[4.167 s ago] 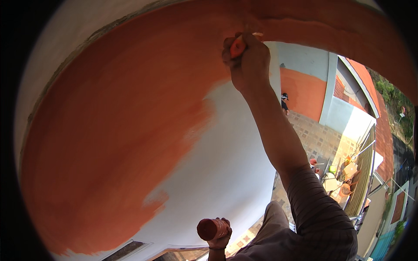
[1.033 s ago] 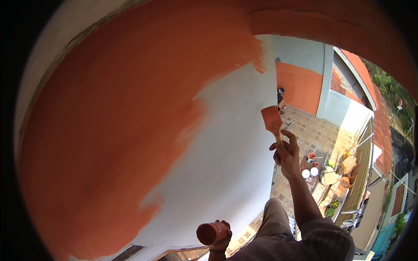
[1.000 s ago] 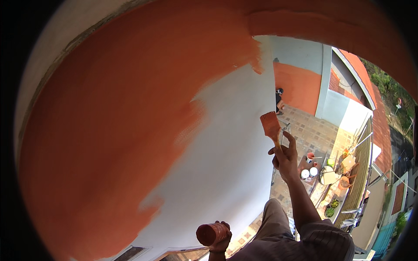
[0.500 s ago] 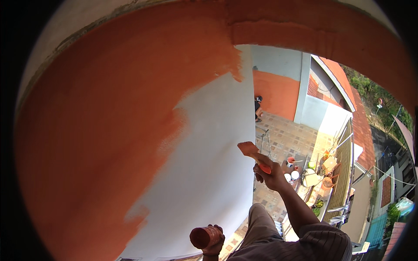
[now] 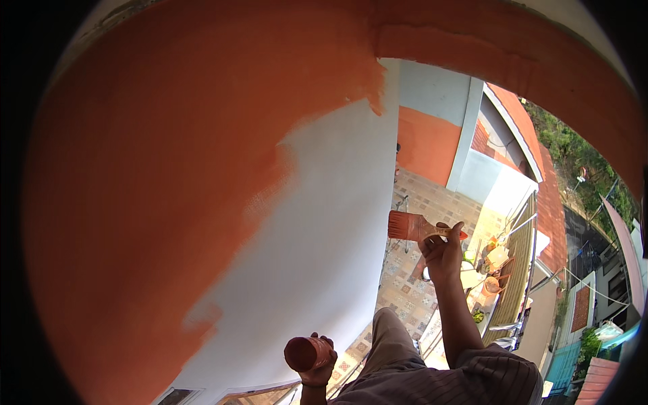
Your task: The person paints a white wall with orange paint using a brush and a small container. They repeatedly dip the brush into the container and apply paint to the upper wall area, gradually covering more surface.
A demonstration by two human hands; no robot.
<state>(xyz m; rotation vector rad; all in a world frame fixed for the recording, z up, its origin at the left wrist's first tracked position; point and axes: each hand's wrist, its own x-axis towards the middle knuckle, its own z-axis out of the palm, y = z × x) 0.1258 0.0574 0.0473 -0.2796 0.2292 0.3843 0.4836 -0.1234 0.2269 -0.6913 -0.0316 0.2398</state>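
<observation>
Low in the view, my left hand (image 5: 322, 370) is wrapped round a paint-smeared container (image 5: 305, 354), its opening facing up and orange-brown inside. My right hand (image 5: 442, 251) grips the handle of a wide paintbrush (image 5: 407, 226) whose bristles are coated in orange paint. The bristles point left toward the wall; whether they touch its edge I cannot tell. On the left rises a wall (image 5: 324, 196), orange above and at the left, white below, with a ragged border between the two colours.
Far below lies a patterned tile floor (image 5: 405, 290) with an orange bucket (image 5: 491, 286) and other items along a railing (image 5: 514, 270). An orange beam (image 5: 499, 57) crosses overhead. A partly orange wall (image 5: 429, 145) stands beyond; a person (image 5: 397, 152) is mostly hidden behind the wall's edge.
My right hand has turned the paintbrush so its broad side shows and moved slightly right and up. The left hand and container shifted slightly left and up. The view has shifted.
</observation>
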